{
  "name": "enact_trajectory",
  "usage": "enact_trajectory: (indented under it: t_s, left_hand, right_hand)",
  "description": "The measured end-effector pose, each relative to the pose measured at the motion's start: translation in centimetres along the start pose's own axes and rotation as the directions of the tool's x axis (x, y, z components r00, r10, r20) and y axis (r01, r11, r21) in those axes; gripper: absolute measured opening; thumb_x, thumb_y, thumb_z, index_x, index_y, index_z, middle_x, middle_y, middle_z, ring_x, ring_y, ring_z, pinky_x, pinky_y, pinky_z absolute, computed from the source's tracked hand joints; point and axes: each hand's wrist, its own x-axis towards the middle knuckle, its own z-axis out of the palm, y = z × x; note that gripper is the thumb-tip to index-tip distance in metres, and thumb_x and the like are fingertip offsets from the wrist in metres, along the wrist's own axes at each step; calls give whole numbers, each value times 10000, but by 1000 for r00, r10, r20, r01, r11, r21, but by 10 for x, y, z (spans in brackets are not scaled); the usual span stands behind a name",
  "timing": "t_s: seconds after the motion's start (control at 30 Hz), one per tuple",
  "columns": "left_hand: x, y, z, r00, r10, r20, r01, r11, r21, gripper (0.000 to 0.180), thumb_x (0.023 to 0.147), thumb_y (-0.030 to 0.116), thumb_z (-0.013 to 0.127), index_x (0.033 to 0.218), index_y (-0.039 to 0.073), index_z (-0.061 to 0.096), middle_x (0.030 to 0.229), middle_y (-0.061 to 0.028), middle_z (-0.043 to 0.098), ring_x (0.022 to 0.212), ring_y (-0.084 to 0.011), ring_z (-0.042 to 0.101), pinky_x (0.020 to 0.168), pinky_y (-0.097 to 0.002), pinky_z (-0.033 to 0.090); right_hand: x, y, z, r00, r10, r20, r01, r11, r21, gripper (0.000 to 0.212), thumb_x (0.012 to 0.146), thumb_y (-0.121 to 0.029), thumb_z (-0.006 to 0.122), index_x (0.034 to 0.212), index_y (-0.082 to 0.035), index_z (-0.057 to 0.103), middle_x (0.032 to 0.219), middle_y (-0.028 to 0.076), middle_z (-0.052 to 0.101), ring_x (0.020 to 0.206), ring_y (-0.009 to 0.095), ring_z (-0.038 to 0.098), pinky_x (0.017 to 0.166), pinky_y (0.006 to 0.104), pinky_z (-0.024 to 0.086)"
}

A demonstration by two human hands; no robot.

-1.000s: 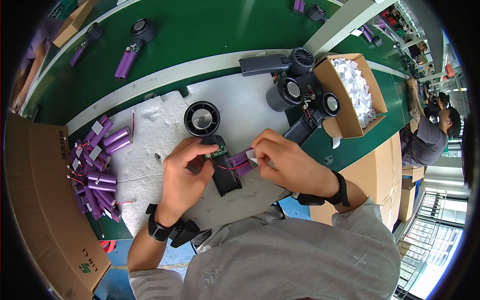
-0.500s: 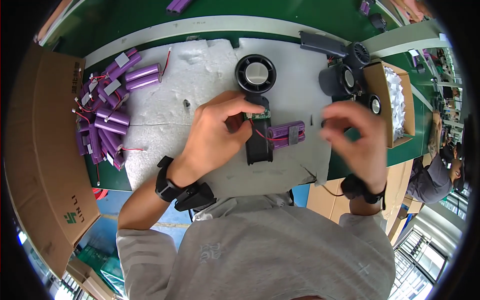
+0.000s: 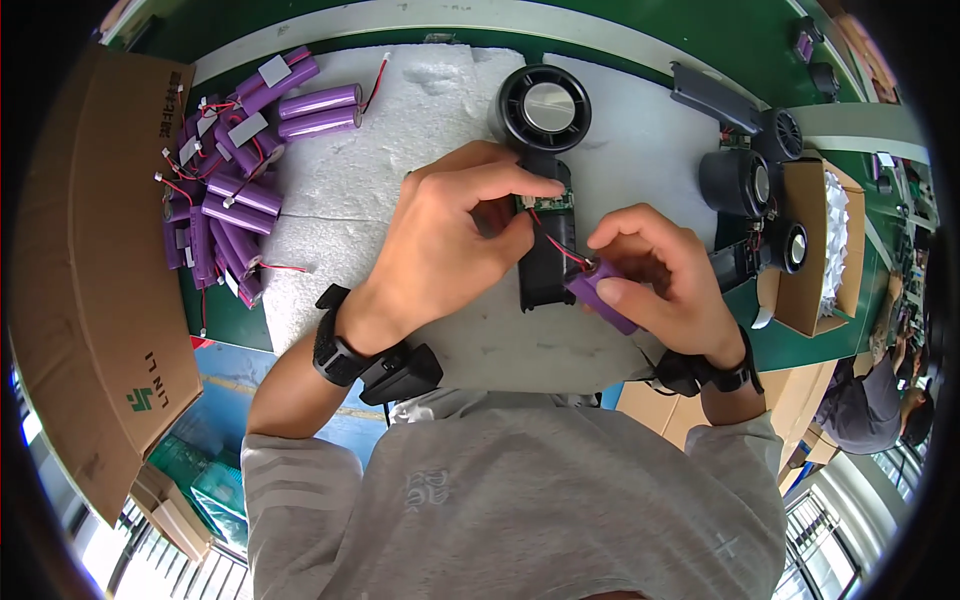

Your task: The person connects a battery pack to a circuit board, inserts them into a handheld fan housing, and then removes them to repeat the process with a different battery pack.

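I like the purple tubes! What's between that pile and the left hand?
Bare white foam pad, in the head view, between the battery pile and left hand.

A purple battery cell (image 3: 603,297), wrapped in smooth, slightly glossy plastic film, is gripped by the right hand (image 3: 660,275). The black fan body (image 3: 548,240) pinched by the left hand (image 3: 450,240) is made of matt plastic, and its round head (image 3: 541,108) is fitted with a shiny, metal-looking centre disc. A white foam sheet (image 3: 420,110) with a rough, pitted face is laid over the smooth green surface (image 3: 700,35). The pile of purple cells (image 3: 235,190) shows the same sheen, with thin red wires. The cardboard boxes (image 3: 90,250) are seen as dull brown paperboard. A grey knitted cloth shirt (image 3: 510,500) is worn, soft and matt.
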Motion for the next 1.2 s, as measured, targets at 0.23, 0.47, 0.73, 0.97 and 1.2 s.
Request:
enact_trajectory:
  t_s: [0.23,0.47,0.73,0.97,1.2]
  left_hand:
    - [5,-1,-6,998,30,58,-34,998,54,397,694,-81,757,1056,79,730,1087,-132,647,773,-153,674,657,-247,548]
    - [5,-1,-6,990,132,55,-140,976,164,408,650,11,845,1036,96,743,1029,-122,677,738,-161,684,622,-262,551]
    - [5,-6,-2,965,263,12,-257,929,267,371,661,106,856,1018,107,756,1000,-155,698,760,-227,713,615,-281,559]
    - [4,-5,-3,966,257,24,-253,924,286,362,686,151,835,1035,98,752,1020,-183,695,767,-251,718,615,-294,558]
    - [3,-2,-4,957,287,42,-286,909,303,329,733,124,801,1055,87,743,1045,-202,687,777,-276,718,629,-320,563]
  right_hand:
    - [-5,-4,-12,938,209,277,-320,831,455,625,827,27,662,1366,-46,357,1108,160,607,874,270,705,711,343,588]
    - [-5,1,-15,901,74,427,-319,779,539,891,696,87,759,1428,-73,276,1147,149,516,887,292,706,719,368,595]
    - [-2,-2,-13,962,133,240,-225,882,414,934,548,-53,878,1352,-18,404,1164,116,481,1058,287,623,876,396,528]
    - [0,1,-16,986,17,168,-57,971,231,921,468,-171,922,1267,4,501,1221,112,500,1162,253,521,1009,392,409]
    - [0,9,3,995,-54,88,29,966,258,841,518,-135,901,1256,-24,513,1265,119,511,1151,237,518,989,369,408]
